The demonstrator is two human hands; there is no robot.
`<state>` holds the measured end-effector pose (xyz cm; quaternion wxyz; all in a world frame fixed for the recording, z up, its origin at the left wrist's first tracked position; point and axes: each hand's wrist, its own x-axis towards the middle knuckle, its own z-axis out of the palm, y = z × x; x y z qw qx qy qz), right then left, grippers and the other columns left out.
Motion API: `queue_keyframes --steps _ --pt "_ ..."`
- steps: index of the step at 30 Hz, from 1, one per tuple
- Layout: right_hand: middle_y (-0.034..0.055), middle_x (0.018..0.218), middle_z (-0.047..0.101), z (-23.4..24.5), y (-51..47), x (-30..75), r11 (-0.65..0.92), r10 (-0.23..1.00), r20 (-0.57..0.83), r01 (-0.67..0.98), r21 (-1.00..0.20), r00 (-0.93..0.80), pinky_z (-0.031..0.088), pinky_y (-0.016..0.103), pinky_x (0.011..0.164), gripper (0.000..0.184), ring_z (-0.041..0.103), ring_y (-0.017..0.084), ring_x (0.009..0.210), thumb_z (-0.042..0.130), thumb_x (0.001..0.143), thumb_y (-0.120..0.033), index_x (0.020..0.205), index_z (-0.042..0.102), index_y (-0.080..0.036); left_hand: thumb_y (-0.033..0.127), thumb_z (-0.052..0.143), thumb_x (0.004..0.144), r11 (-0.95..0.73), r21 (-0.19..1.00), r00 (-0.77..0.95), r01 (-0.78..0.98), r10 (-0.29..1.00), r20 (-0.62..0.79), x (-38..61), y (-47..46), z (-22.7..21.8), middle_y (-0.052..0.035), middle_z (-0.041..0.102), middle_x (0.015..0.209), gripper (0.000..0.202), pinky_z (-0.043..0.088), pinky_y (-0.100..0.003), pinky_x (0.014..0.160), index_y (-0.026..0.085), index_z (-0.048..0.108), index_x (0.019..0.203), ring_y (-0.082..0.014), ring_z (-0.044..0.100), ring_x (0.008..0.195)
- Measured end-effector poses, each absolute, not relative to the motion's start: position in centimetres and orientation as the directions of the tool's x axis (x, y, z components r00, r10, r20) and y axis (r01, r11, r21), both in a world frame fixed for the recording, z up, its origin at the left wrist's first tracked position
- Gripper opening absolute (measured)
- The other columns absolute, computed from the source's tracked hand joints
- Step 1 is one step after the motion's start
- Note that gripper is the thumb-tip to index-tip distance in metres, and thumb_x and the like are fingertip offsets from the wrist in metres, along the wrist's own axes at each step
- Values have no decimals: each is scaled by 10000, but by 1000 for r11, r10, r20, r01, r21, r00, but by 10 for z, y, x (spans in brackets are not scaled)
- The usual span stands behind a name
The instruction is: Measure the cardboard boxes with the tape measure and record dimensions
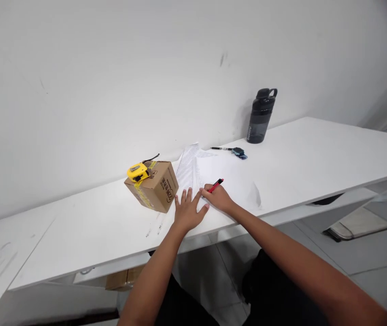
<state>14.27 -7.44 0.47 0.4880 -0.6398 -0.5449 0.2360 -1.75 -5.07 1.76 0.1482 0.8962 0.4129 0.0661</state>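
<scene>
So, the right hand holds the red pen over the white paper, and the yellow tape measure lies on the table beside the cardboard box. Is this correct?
Not quite: the head view shows the yellow tape measure on top of the cardboard box, not beside it. The right hand does hold the red pen over the white paper.

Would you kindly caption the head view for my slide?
Right hand holding a red pen over paper, left hand spread beside a box.

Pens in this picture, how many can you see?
2: a red pen held in the right hand, and a black pen lying beyond the papers, beside a small dark object. Others could be hidden under the papers.
</scene>
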Motion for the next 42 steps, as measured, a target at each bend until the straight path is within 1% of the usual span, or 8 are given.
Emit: queue_keyframes --steps 6,12,15,17,21,25,31,42 --pt "-28 528 453 4 -74 145 68 930 219 450 -891 293 324 286 569 350 417 140 555 476 794 -448 541 375 -228 673 311 889 -627 304 658 717 753 -1 -18 -51 19 -55 127 1618 715 -52 -600 1153 334 257 1516 -327 42 1488" --pt "-32 528 424 3 -75 146 75 935 223 462 -884 275 316 287 562 359 403 138 551 468 802 -455 545 361 -229 680 293 891 -628 289 656 722 755 3 -18 -52 19 -65 144 1615 714 -17 -610 1154 337 254 1516 -330 55 1487" --pt "-30 536 439 3 -74 146 70 932 222 459 -886 286 311 286 560 351 402 135 552 477 798 -440 542 365 -227 679 288 895 -632 273 657 726 754 -1 -17 -52 19 -75 131 1617 718 -16 -615 1152 329 246 1520 -331 45 1488" --pt "-29 541 449 3 -75 146 68 933 220 459 -886 286 312 285 560 348 405 134 553 479 798 -436 543 372 -226 679 284 898 -632 259 656 731 754 -11 -17 -53 19 -69 123 1619 714 -19 -610 1155 333 237 1521 -325 38 1489" --pt "-35 530 425 2 -75 146 84 939 225 460 -884 261 322 281 563 363 408 133 552 483 804 -451 548 361 -225 685 224 909 -629 202 648 751 761 -38 -17 -56 24 -31 98 1625 695 1 -583 1171 360 189 1522 -291 27 1493" --pt "-31 539 450 2 -76 146 86 939 225 458 -885 259 337 279 579 358 430 137 568 480 806 -455 554 373 -224 686 204 912 -627 150 639 765 767 -55 -16 -58 27 -31 98 1626 694 28 -577 1176 359 175 1523 -287 30 1494" --pt "-20 548 502 0 -74 147 98 939 236 460 -882 252 334 276 572 335 455 143 580 487 799 -448 562 415 -222 685 198 913 -635 146 646 759 762 -46 -16 -58 26 -42 105 1625 695 40 -585 1173 355 175 1524 -290 42 1493" --pt "-28 554 495 2 -75 146 43 942 189 460 -887 276 306 280 568 337 438 132 570 487 799 -412 544 382 -218 688 210 910 -634 159 647 756 761 -42 -16 -57 24 -39 106 1626 690 42 -585 1172 364 184 1519 -285 38 1494"
